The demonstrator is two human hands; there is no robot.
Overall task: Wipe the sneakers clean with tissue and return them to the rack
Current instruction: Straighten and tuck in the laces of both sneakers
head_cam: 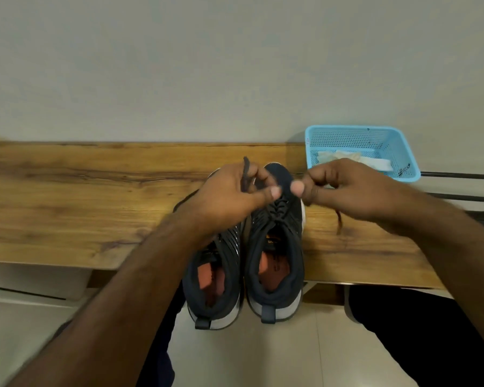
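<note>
Dark knit sneakers [274, 247] side by side on wooden shelf [67, 196] | left hand [227, 202] pinches one lace end, right hand [344, 188] the other | step: apparently tying laces | next: tissue [375, 163] from blue mesh basket [403, 152]

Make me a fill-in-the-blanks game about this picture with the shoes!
1. The sneakers sit on a ____ bench.
2. The tissue lies inside a ____ basket.
3. The left hand and right hand each pinch a ____.
4. The insoles are ____.

Missing words: wooden; blue; lace; orange
</note>
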